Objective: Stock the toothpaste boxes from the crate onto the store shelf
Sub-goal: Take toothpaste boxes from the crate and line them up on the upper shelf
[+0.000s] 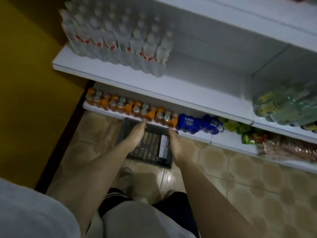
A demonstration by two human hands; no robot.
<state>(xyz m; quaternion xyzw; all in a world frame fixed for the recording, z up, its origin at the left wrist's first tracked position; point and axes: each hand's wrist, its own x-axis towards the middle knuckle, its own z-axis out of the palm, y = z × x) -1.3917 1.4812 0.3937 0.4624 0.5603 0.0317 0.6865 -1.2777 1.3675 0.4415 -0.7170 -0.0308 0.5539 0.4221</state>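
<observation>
Both hands reach into the crate [132, 156]: right hand [173, 141] grips the toothpaste box [163, 146] at three o'clock, left hand [137, 133] straight-fingered, empty, ready to steady.

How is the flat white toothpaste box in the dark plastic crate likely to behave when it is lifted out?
The flat white toothpaste box probably stays stiff: its edges look straight. It likely feels light, since it looks slim beside the right hand. Lying flat in the dark plastic crate, it should slide rather than roll.
</observation>
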